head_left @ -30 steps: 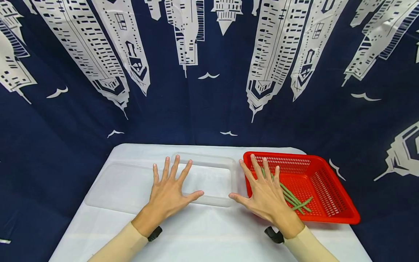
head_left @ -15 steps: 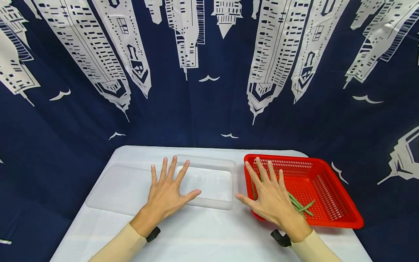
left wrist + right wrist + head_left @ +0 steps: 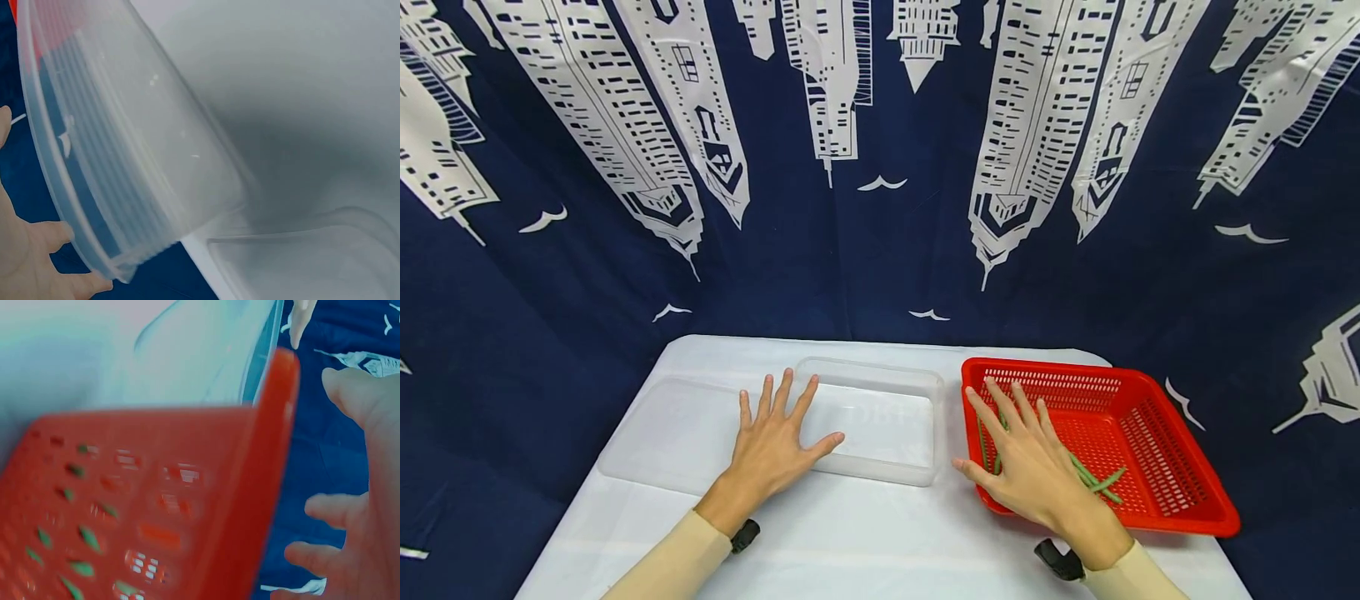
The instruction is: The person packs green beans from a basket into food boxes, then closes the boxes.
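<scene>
Two hands, the left hand [image 3: 767,458] and the right hand [image 3: 1037,475], have their fingers spread and released. In the head view, the left fingers overlap the left end of a clear container [image 3: 880,427] and the right edge of a flat translucent lid [image 3: 662,437]; whether they touch the container's rim, I cannot tell. A red basket [image 3: 1161,454], just right of the container on the white table [image 3: 880,546], lies below the right fingers, with green beans [image 3: 1103,483] inside, some showing between those fingers.
</scene>
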Motion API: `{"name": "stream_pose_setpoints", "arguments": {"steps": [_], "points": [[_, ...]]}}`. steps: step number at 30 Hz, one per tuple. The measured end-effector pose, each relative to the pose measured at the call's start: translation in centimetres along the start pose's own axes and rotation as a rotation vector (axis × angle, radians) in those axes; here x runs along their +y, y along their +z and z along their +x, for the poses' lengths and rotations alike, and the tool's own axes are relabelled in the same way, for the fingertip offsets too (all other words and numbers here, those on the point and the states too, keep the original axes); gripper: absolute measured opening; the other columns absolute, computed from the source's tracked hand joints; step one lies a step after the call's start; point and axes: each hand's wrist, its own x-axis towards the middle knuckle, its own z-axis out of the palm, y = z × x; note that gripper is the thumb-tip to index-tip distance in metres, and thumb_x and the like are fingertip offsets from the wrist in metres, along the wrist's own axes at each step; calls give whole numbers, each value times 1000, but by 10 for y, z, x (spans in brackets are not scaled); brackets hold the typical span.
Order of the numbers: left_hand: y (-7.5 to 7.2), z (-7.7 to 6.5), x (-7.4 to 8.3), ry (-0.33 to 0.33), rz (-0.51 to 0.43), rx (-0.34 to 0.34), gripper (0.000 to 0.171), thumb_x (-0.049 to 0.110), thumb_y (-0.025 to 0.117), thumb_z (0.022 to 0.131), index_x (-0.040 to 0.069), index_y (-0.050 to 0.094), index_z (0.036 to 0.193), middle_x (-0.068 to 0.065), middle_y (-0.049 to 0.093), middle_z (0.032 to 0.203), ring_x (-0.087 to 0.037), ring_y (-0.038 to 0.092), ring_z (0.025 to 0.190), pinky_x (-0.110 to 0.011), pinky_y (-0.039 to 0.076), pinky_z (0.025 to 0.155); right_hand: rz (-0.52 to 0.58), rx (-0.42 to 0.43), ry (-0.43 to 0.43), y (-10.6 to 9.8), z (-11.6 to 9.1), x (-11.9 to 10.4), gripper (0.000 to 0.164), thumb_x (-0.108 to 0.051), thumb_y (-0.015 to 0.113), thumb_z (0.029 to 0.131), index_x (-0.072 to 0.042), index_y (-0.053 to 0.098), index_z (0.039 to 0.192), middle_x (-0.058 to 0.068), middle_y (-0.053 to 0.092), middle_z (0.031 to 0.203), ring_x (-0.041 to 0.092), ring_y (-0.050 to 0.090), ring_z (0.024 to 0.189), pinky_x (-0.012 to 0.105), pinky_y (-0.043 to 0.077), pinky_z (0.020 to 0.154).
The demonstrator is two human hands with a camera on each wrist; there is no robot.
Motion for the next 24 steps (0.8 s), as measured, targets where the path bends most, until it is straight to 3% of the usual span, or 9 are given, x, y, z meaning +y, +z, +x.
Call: {"name": "stream_pose_setpoints", "arguments": {"steps": [6,11,14,17,24], "points": [[7,-3,-12,-27,-18,-48,102,86,58,107,24,36,185,-23,24,194,-56,31,177,-81,20,142,-25,21,-134,16,1,-14,85,-64,85,100,-25,60,172,17,50,183,59,37,173,86,26,136],[10,-5,-17,-37,-71,-66,101,79,59,110,9,40,182,-27,30,191,-63,53,161,-75,38,137,-46,37,-239,27,0,-24,63,-54,87,102,-26,75,158,17,67,167,57,49,167,86,28,135],[12,-5,-17,-47,-88,-47,103,75,62,111,1,41,179,-28,37,188,-67,63,148,-72,51,127,-75,52,-280,30,-1,-27,48,-46,89,102,-23,83,144,18,71,160,57,55,162,84,31,134],[13,-7,-18,-62,-102,-24,105,73,65,110,-4,42,178,-29,42,185,-64,70,141,-69,61,115,-100,64,-299,32,0,-28,34,-39,92,100,-21,88,128,19,73,156,57,57,159,83,33,133],[12,-19,-13,-21,-92,62,100,65,76,107,-12,54,166,-35,56,170,-52,79,128,-62,69,97,-116,75,-323,30,-1,-31,23,-31,98,96,-18,85,110,19,75,151,52,62,156,82,39,132]]}}
